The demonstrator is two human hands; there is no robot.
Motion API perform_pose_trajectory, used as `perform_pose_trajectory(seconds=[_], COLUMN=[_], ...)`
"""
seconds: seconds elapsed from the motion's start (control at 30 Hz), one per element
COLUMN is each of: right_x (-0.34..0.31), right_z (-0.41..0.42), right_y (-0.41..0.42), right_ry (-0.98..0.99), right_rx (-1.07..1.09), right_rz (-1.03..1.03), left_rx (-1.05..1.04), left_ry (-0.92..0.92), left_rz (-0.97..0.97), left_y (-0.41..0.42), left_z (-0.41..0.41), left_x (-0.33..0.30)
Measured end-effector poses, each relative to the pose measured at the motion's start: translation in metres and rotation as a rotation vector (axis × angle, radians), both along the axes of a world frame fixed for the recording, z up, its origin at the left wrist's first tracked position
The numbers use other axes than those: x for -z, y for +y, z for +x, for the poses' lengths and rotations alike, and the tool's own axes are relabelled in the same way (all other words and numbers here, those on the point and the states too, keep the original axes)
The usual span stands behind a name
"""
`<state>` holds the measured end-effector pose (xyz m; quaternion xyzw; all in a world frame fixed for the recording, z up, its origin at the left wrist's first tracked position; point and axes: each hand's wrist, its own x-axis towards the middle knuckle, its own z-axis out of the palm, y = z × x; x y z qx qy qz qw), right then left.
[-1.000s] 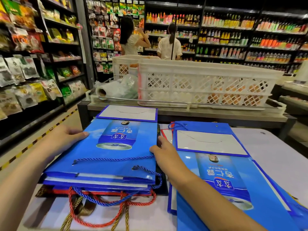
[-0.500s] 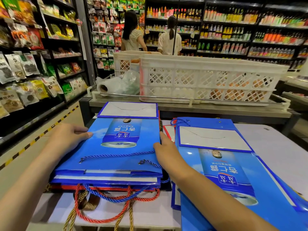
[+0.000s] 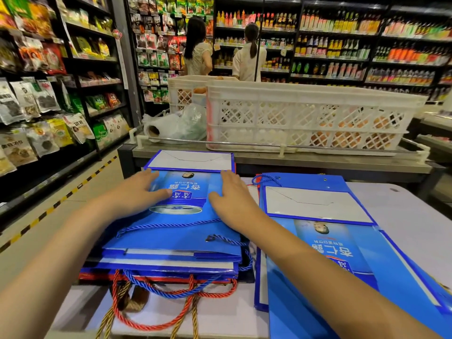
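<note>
Supermarket shelves [image 3: 342, 45] fill the background behind a white crate [image 3: 305, 113]; nearer me, on the pale table [image 3: 415, 216], sits a stack of flattened gift bags [image 3: 171, 267]; my left hand [image 3: 137, 194] and right hand [image 3: 232, 199] both lie flat on the top blue bag [image 3: 176, 231], fingers straight and close together, pressing near its far end (one either side of the printed can); a second blue pile [image 3: 330, 253] lies just beside it, to my right.

Left hand [image 3: 137, 192] and right hand [image 3: 232, 199] press flat on blue bag [image 3: 181, 231].
</note>
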<state>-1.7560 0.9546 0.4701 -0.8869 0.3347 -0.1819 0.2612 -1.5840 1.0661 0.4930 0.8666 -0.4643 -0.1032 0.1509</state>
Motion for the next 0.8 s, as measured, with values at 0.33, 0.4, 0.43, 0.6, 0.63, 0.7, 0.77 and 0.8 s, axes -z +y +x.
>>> perform_pose_trajectory(seconds=[0.33,0.4,0.43,0.6,0.63,0.7,0.77,0.8], right_x=[0.03,0.031,0.031,0.02,0.016,0.004,-0.006,-0.01], right_z=[0.013,0.013,0.013,0.008,0.005,-0.009,-0.032,-0.045], right_y=[-0.001,-0.001,-0.001,-0.003,-0.005,-0.007,-0.007,-0.007], right_ry=[0.324,0.327,0.326,0.245,0.183,0.017,-0.083,-0.082], right_rx=[-0.06,-0.062,-0.061,-0.078,-0.084,-0.084,-0.111,-0.135], right_rz=[0.009,0.015,0.016,0.069,0.101,0.178,0.191,0.152], left_rx=[0.024,0.026,0.028,0.024,0.02,0.001,-0.033,-0.043], left_ry=[-0.118,-0.125,-0.126,-0.059,-0.027,-0.018,-0.141,-0.242], left_rz=[0.287,0.294,0.299,0.275,0.243,0.162,0.138,0.159], left_y=[-0.012,-0.012,-0.012,-0.009,-0.007,-0.005,-0.002,-0.002], left_z=[0.002,0.001,0.0,0.0,-0.001,-0.004,-0.01,-0.016], left_x=[0.034,0.034,0.035,0.025,0.02,0.011,0.003,-0.002])
